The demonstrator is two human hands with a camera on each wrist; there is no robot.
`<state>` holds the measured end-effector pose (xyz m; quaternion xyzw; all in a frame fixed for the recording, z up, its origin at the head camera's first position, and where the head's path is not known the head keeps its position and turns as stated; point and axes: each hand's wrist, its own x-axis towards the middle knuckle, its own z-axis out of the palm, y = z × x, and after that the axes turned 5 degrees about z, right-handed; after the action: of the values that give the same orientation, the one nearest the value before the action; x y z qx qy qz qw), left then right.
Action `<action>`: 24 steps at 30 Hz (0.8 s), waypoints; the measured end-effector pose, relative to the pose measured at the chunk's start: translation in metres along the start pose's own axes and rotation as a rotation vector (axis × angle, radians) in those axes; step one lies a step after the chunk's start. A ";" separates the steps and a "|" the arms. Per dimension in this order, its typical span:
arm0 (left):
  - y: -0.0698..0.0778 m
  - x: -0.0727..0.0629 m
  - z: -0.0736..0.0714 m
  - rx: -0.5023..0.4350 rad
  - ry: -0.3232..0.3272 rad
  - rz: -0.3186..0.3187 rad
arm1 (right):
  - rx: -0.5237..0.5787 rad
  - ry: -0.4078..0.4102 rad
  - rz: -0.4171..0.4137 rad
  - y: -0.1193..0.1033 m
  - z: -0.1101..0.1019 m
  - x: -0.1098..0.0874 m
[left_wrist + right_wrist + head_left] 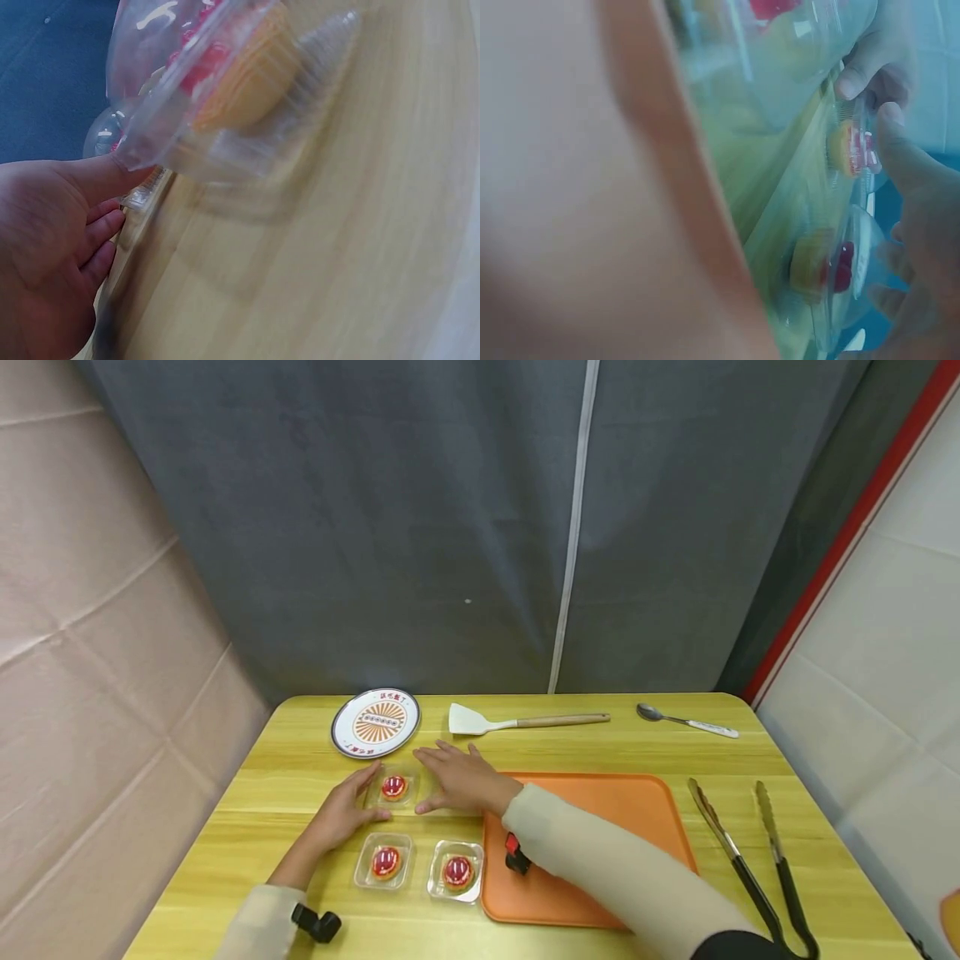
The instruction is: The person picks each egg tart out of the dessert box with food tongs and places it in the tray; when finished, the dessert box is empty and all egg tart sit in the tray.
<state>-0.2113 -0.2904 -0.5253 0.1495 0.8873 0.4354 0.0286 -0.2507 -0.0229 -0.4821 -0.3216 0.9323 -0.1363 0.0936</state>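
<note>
Three clear plastic boxes, each with a red-topped tart inside, sit on the left half of the table: a back box (403,770), a front left box (362,870) and a front right box (442,892). Around the left side of the back box lies my left hand (341,814), thumb and fingers apart; whether it touches the plastic is unclear. My right hand (465,777) hovers to the right of that same box, fingers spread and holding nothing. In the left wrist view a tart (251,75) shows large and blurred beyond the left thumb.
Behind the boxes are a round patterned plate (347,724) and a white spatula (468,721) with a wooden handle. An orange tray (600,793) lies under the right forearm. Farther right are black-handled tongs (750,872) and a spoon (678,720). A grey curtain (412,527) hangs behind.
</note>
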 end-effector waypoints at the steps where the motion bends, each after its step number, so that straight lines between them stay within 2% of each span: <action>1: -0.001 0.000 0.000 0.001 0.004 0.003 | 0.002 -0.002 0.007 -0.001 0.001 0.004; 9: -0.004 0.000 0.001 0.022 0.019 0.011 | -0.012 -0.004 0.054 -0.009 0.004 0.018; 18: -0.006 0.000 0.003 0.050 0.048 0.030 | -0.035 0.019 0.060 -0.010 0.014 0.024; 24: -0.006 0.001 0.006 0.058 0.057 0.019 | -0.045 0.036 0.090 -0.011 0.020 0.026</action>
<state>-0.2130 -0.2891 -0.5339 0.1462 0.8985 0.4138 -0.0049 -0.2594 -0.0513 -0.4994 -0.2790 0.9502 -0.1165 0.0757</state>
